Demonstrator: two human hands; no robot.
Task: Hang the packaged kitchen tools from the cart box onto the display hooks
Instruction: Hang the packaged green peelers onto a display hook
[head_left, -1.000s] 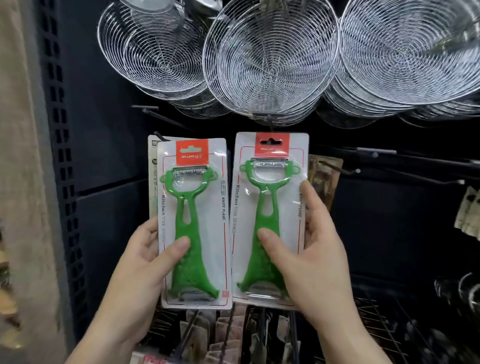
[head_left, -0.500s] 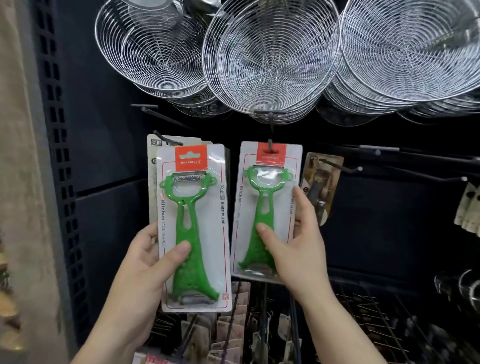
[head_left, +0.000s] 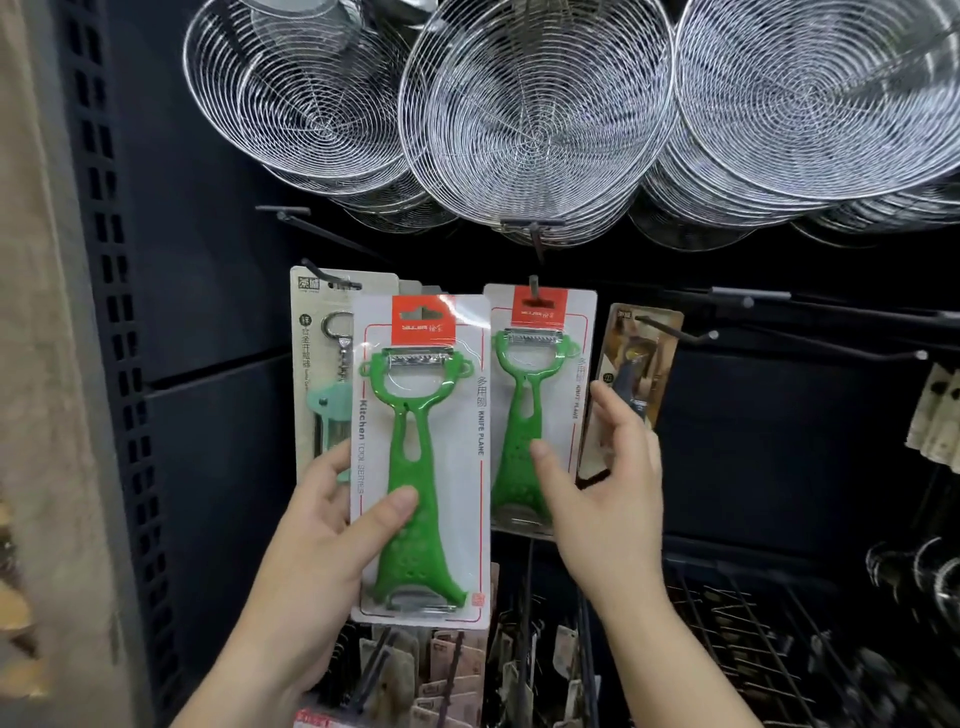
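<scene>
My left hand (head_left: 322, 525) grips a carded green peeler (head_left: 431, 415) in front of the display, thumb on the front of the card and fingers behind it. A second carded green peeler (head_left: 540, 374) hangs from a black display hook (head_left: 533, 283) through the hole in its red header. My right hand (head_left: 608, 493) is at that card's lower right with its fingers spread and nearly straight. Its thumb tip lies on the card front, and its index finger sits beside the right edge. The cart box is out of view.
Stacks of wire skimmers (head_left: 530, 119) hang above. A carded corkscrew (head_left: 322, 364) hangs behind the held peeler, and a brown carded tool (head_left: 639, 353) is right of the hung one. Bare hooks (head_left: 691, 335) stick out to the right. More packs (head_left: 457, 670) hang below.
The right peeler card went up and back onto the hook. My right hand loosened its grip and slid down to the right. The left hand's peeler shifted slightly right.
</scene>
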